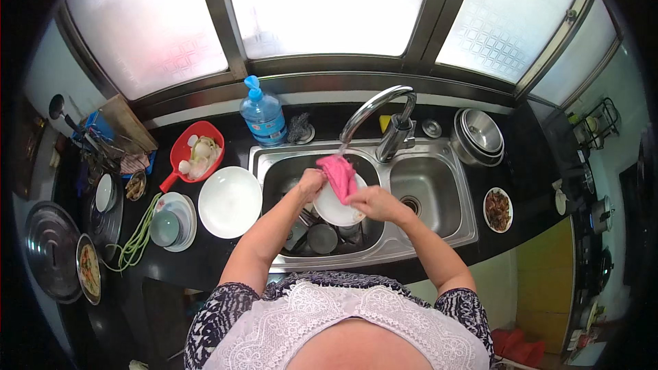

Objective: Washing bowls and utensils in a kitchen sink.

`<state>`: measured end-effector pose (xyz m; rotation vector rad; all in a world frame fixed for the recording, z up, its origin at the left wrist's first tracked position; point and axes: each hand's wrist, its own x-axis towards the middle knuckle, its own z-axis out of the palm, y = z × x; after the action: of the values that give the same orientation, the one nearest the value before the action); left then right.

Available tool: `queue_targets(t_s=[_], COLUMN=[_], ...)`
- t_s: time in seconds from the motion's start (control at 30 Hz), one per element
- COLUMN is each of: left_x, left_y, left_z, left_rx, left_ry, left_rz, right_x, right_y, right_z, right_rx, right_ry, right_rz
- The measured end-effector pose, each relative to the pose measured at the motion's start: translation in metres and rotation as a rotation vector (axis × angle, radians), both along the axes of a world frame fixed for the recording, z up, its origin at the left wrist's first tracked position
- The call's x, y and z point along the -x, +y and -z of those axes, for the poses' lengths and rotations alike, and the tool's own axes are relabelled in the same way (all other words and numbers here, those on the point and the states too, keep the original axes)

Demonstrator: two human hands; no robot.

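Over the left basin of a steel double sink (426,246), my left hand (311,185) grips a pink cloth (336,174) near the rim of a white plate (329,205); whether its fingers also hold the plate is hidden. My right hand (378,204) pinches the cloth's lower end in front of the plate's right side. Water falls from the curved chrome faucet (378,105) onto the cloth. A few food bits cling to the plate's lower right. Below, a dark bowl (322,238) and other dishes lie in the basin, partly covered by the plate.
Left of the sink are a large white plate (230,202), stacked bowls (165,228), green string beans (136,246) and a red colander (172,174) with onions. Behind stands a blue-capped water bottle (263,118). Rightward are nested steel bowls (483,131) and a dish of brown food (497,210).
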<state>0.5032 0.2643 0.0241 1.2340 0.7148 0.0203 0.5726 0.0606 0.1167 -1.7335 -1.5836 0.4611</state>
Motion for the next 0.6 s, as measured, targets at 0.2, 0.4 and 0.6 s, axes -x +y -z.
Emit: queue_targets(t_s=[0.2,0.4,0.6], left_x=[-0.015,-0.013,-0.015], left_y=[0.019,-0.003,0.006], left_z=[0.008,-0.015,-0.041], left_rx=[0.021,-0.505,-0.724], left_ry=[-0.105,-0.164,-0.227], left_rz=[-0.007,0.238,0.160], right_x=[-0.025,-0.039,-0.071], right_y=[0.015,0.083,0.092], right_z=[0.010,0.038,0.038], right_rx=[-0.117,0.016,0.078], right_ry=[-0.344,-0.454,-0.202], right_rz=[0.191,0.242,0.312])
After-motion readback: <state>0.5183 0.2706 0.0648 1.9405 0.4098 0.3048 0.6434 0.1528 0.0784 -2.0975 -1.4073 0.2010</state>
